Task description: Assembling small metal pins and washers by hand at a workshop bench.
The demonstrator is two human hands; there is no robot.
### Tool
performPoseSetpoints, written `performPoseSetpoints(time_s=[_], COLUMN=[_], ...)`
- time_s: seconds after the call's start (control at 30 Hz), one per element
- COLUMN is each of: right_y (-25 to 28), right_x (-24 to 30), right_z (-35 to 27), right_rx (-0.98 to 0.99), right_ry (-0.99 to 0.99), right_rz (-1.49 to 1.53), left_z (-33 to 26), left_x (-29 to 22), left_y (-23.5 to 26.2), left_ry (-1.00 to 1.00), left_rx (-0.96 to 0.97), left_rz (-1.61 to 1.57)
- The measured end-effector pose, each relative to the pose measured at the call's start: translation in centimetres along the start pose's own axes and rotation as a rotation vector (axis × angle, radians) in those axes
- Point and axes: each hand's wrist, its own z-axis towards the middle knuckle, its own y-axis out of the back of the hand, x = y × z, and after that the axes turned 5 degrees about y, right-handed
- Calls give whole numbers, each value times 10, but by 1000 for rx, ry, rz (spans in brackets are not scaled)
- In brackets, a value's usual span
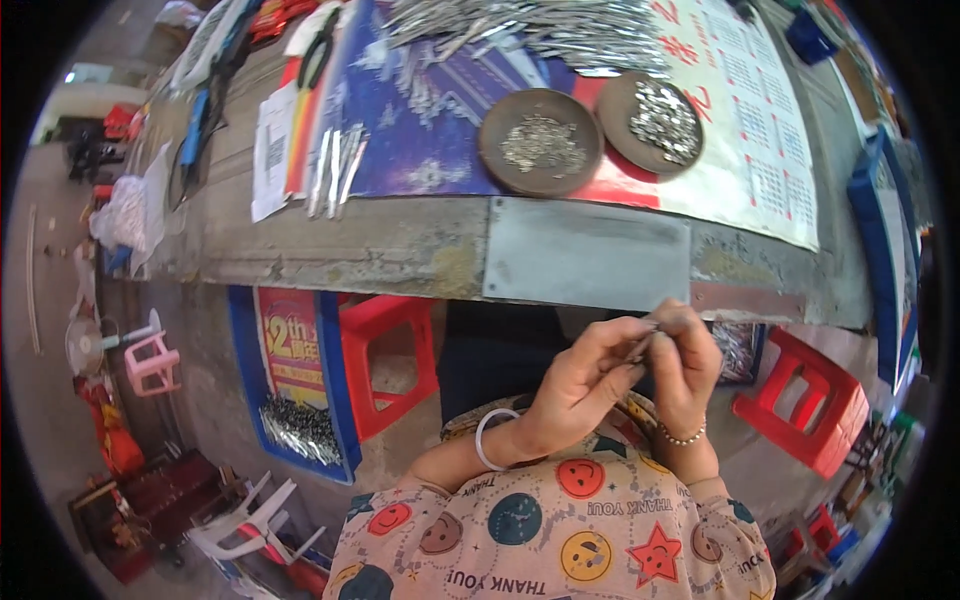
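A: Hands, quick: what state?
B: Both narrowed to a pinch. The left hand (580, 375) and right hand (686, 362) are brought together, fingertips meeting.

A: Anything held?
B: A small grey piece (640, 347) seems to be pinched between the fingertips of both. Mostly covered by fingers; exact shape can't be told.

A: Where's the piece?
B: Held in front of the body, by the near edge of the worktable (370, 240), close to the metal plate's (590, 250) right-hand near corner.

A: Wrists?
B: A pale bangle (480, 445) is worn on the left, a beaded bracelet (682, 438) on the right.

A: Beyond the hands?
B: Past the plate, two round brown dishes are set side by side, each with small metal parts: left dish (545, 184), right dish (618, 108). Farther off, a big heap of metal strips (560, 30) is piled on printed sheets.

A: Left of the hands?
B: A few loose strips (338, 172) and pliers (318, 52) are laid on the table, well apart from the hands. Below table level, a red stool (353, 355) and a blue crate (348, 400) are seen.

A: Right?
B: Another red stool (840, 430), lower down.
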Motion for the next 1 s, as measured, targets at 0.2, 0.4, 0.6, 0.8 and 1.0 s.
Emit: performPoseSetpoints(time_s=[0.2, 0.4, 0.6, 0.8, 1.0], right_y=[-15, -35, -42, -30, -16], right_x=[-4, -10, -4, -1, 9], right_z=[-1, 1, -11, -6, 8], right_rx=[8, 26, 44, 22, 167], right_ry=[57, 317, 294, -47, 287], right_rz=[-55, -168, -409, -10, -126], left_z=[-9, -15, -18, -17, -16], left_x=[-7, 7, 12, 1, -22], left_y=[8, 14, 16, 9, 11], left_ry=[-54, -361, -307, -36, 149], left_rx=[-43, -314, -298, -126, 57], left_rz=[244, 505, 451, -30, -194])
